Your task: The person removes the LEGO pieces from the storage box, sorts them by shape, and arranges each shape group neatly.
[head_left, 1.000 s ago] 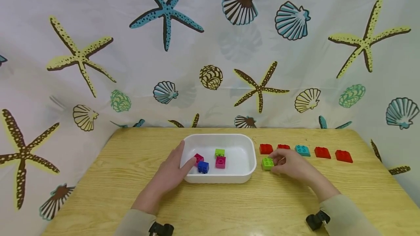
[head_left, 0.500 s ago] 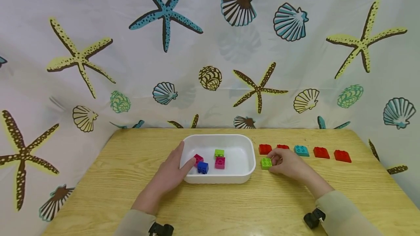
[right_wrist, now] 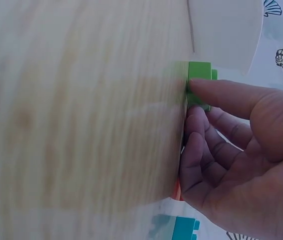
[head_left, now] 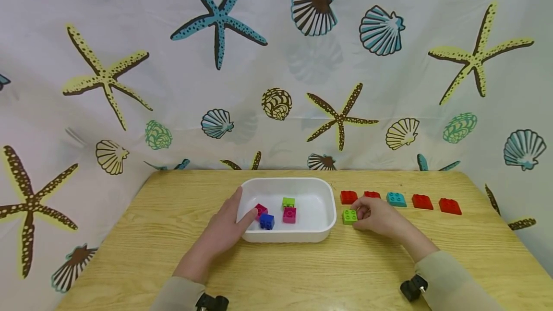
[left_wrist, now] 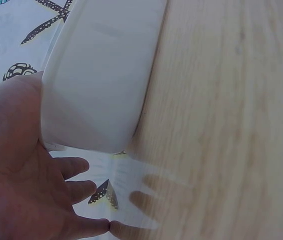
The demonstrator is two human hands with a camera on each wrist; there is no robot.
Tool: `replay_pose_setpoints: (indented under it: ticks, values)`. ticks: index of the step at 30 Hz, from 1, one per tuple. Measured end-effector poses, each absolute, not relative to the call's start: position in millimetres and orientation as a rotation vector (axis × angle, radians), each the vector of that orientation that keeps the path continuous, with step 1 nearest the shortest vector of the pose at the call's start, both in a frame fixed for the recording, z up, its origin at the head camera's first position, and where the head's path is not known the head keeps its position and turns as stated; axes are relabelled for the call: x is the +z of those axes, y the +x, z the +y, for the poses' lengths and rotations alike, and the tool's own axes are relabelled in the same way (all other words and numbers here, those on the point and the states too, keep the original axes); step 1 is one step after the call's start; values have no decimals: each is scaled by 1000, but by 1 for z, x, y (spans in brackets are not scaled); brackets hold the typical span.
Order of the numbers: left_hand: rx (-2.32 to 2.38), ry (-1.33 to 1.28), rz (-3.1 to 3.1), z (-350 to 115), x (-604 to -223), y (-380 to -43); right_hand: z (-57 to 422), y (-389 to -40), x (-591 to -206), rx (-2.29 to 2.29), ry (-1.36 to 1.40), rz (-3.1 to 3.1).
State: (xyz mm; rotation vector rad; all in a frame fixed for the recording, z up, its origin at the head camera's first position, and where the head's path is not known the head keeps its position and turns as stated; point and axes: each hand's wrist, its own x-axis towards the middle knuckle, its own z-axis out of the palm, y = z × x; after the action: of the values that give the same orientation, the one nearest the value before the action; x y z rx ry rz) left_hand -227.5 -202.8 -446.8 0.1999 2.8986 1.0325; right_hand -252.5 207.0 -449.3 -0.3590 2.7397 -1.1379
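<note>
My right hand (head_left: 377, 215) pinches a lime-green toy building brick (head_left: 349, 217) on the table, just right of the white plastic tray (head_left: 319, 236). In the right wrist view the thumb lies along the side of the green brick (right_wrist: 199, 70), and its base is at the wood. My left hand (head_left: 225, 222) holds the tray's left end, thumb over the rim and fingers outside. The left wrist view shows those fingers (left_wrist: 76, 167) spread beyond the tray's wall (left_wrist: 101, 75). Inside the tray are a blue brick (head_left: 267, 221), two pink bricks (head_left: 289, 215) and another green brick (head_left: 288, 202).
Behind and right of my right hand, a row of bricks sits on the wooden table (head_left: 302, 272): a red brick (head_left: 348, 197), another partly hidden, a teal brick (head_left: 396, 199) and two more red bricks (head_left: 422, 201). A shell-and-starfish curtain (head_left: 276, 61) surrounds the table.
The view has shifted slightly. My right hand and the green brick have moved a touch left, closer to the tray. The left hand stays at the tray's end.
</note>
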Motion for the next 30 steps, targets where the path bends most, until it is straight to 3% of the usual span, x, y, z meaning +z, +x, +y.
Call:
replay_pose_setpoints:
  ticks: [30]
  values:
    - [1033,190,2893,-202,-446,-228,216,-246,-439,-1213,-375,2751]
